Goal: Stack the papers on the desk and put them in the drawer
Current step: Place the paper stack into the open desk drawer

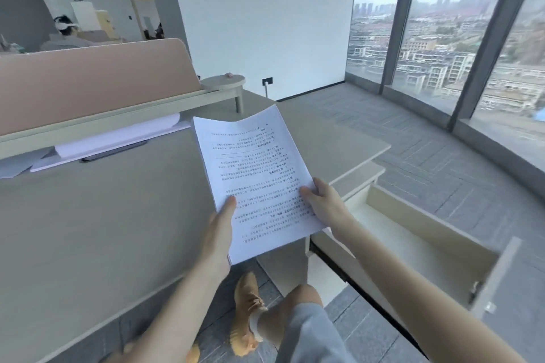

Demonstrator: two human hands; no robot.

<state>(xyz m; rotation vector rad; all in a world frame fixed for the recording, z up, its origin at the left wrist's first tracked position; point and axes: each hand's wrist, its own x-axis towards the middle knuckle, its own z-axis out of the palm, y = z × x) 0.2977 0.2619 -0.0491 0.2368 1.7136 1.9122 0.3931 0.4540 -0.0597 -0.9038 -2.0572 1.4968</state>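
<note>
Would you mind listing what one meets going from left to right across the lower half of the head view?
Desk → left hand → stack of papers → right hand → open drawer → window.

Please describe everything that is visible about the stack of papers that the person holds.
The white stack of printed paper sheets is held in the air above the desk's right edge, beside the open drawer. The top sheet carries dense black text, upside down to the camera. The far end curls slightly upward. The left hand pinches the near left edge, thumb on top; the right hand holds the right edge. The stack touches only the hands.
</note>
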